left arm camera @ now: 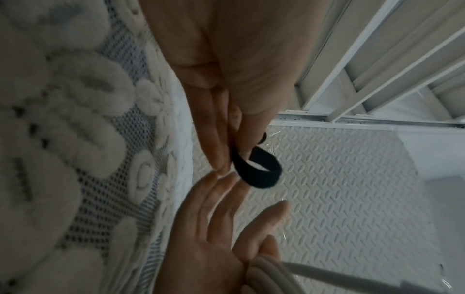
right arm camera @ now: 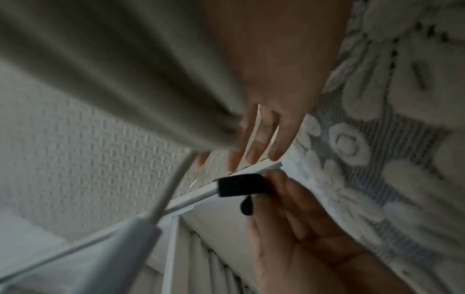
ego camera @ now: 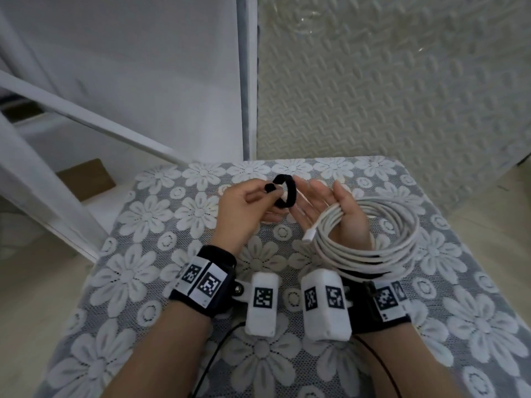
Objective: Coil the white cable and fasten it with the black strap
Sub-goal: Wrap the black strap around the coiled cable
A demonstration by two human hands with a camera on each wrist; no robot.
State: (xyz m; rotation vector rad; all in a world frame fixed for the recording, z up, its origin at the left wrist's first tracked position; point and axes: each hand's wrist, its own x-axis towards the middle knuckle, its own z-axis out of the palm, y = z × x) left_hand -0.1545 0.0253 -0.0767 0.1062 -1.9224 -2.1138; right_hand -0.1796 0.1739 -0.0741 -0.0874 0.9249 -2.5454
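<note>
The black strap (ego camera: 286,191) is curled into a loop, and my left hand (ego camera: 270,193) pinches one end of it between thumb and fingertips above the table. The left wrist view shows the strap (left arm camera: 259,171) just beyond my left fingers (left arm camera: 221,143). My right hand (ego camera: 319,196) is palm up beside it with straight, spread fingers. The coiled white cable (ego camera: 373,237) hangs round that hand behind the thumb, and its connector (ego camera: 309,237) sticks out to the left. In the right wrist view the strap (right arm camera: 241,187) lies just past my right fingertips (right arm camera: 261,143), and the cable (right arm camera: 113,79) is a blur up close.
The table wears a grey lace cloth (ego camera: 172,225) with white flowers. Behind it stand a white metal frame (ego camera: 86,116) and a textured wall panel (ego camera: 388,96). A brown cardboard piece (ego camera: 86,179) lies on the floor at the left.
</note>
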